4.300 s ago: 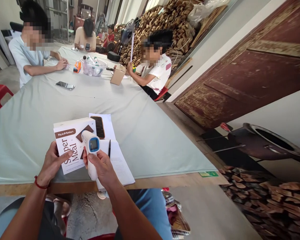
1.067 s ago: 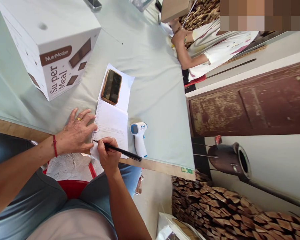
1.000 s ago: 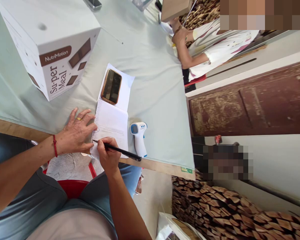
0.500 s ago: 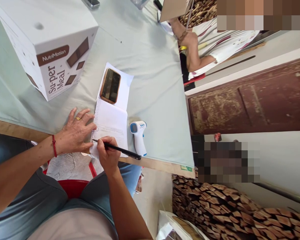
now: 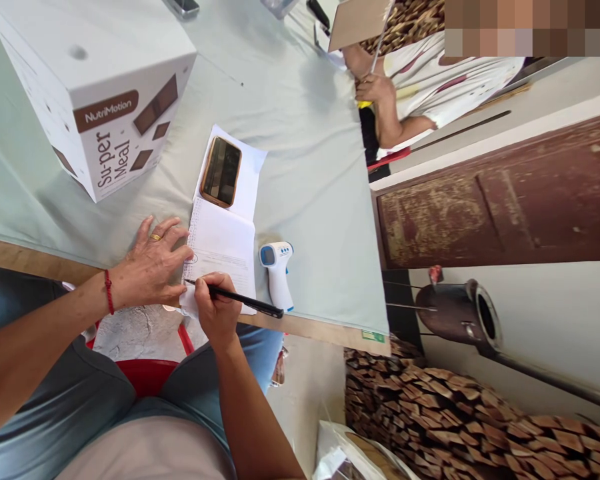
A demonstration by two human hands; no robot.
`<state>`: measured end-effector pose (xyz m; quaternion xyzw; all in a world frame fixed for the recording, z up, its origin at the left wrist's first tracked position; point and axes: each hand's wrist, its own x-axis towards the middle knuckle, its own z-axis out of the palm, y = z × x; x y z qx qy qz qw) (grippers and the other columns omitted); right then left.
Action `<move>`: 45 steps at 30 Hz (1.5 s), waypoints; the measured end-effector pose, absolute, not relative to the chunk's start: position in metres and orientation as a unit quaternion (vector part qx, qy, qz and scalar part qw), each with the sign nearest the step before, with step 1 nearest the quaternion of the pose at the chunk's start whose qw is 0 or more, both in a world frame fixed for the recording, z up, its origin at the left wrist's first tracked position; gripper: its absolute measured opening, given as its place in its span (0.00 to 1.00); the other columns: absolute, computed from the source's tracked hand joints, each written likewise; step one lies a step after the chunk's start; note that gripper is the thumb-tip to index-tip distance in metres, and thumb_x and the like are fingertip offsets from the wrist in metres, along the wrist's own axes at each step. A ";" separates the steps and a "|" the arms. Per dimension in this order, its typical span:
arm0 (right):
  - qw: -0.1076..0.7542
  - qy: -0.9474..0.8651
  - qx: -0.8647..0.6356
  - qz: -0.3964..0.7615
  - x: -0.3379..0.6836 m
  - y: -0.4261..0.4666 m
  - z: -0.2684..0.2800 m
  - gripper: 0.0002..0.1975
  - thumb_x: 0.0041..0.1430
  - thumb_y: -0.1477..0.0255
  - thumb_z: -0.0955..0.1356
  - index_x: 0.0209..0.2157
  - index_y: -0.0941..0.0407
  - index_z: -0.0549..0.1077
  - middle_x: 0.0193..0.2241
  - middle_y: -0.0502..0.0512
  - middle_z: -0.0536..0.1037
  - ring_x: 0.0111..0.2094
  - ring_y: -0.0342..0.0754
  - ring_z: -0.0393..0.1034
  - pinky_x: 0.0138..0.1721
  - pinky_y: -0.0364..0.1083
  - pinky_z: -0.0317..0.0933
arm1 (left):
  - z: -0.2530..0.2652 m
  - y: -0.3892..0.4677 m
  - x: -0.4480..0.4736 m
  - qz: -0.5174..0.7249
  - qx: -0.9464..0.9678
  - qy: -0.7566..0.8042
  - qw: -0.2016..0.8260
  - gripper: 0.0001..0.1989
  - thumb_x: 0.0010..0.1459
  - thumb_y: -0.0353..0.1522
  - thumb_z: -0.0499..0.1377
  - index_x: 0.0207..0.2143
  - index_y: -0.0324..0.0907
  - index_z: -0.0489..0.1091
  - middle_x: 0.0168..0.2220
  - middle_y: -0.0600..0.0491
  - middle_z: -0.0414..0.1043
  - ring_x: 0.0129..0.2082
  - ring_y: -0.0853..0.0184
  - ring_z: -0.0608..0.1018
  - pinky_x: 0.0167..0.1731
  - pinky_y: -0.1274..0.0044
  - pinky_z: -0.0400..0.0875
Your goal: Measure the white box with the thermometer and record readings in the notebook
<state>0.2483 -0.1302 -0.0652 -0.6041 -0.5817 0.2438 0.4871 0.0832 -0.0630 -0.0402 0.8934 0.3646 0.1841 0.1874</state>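
My right hand [image 5: 218,308] grips a black pen [image 5: 247,302], its tip on the left edge of a notebook page. The open notebook [image 5: 225,230] lies on the cloth-covered table, with writing on its lower page. Fingers spread, my left hand [image 5: 155,261] lies flat beside the notebook, fingertips touching its left edge; a ring and a red bracelet are on it. On the notebook's upper page rests a smartphone [image 5: 221,171] in a brown case. Just right of the notebook lies a white and blue infrared thermometer [image 5: 279,275].
A large white box [image 5: 130,73] stands at the upper left of the table [image 5: 320,220]. Another person's hand [image 5: 375,89] is by the far right edge, near a brown board [image 5: 359,25]. A metal stove [image 5: 453,310] and stacked firewood [image 5: 460,407] are to the right.
The other person's hand and the brown board have shifted slightly. My hands, the pen and the notebook show almost no movement.
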 end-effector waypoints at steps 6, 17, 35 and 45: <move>0.501 -0.581 -0.598 0.233 0.248 -0.131 -0.066 0.08 0.59 0.69 0.65 0.26 0.53 0.65 0.22 0.46 0.68 0.24 0.43 0.64 0.28 0.44 0.61 | -0.040 -0.063 0.083 0.195 0.891 0.364 0.187 0.15 0.52 0.37 0.63 0.42 0.43 0.70 0.58 0.42 0.63 0.65 0.45 0.56 0.62 0.46 0.44; 0.515 -0.569 -0.604 0.215 0.248 -0.131 -0.067 0.08 0.59 0.69 0.65 0.26 0.53 0.66 0.21 0.45 0.68 0.24 0.42 0.64 0.27 0.43 0.60 | -0.036 -0.063 0.083 0.164 0.893 0.379 0.182 0.13 0.53 0.38 0.61 0.41 0.44 0.70 0.58 0.44 0.62 0.65 0.45 0.57 0.64 0.48 0.43; 0.522 -0.533 -0.635 0.201 0.246 -0.132 -0.062 0.08 0.57 0.70 0.65 0.24 0.53 0.65 0.20 0.45 0.68 0.24 0.43 0.64 0.30 0.44 0.60 | -0.038 -0.062 0.082 0.167 0.900 0.369 0.160 0.16 0.53 0.38 0.63 0.43 0.43 0.69 0.58 0.43 0.62 0.65 0.47 0.56 0.63 0.48 0.45; 0.519 -0.556 -0.620 0.195 0.244 -0.132 -0.066 0.09 0.59 0.71 0.65 0.24 0.53 0.64 0.20 0.44 0.66 0.24 0.42 0.64 0.28 0.43 0.61 | -0.037 -0.062 0.083 0.162 0.901 0.366 0.168 0.16 0.53 0.38 0.64 0.43 0.40 0.70 0.58 0.39 0.63 0.65 0.44 0.56 0.62 0.46 0.46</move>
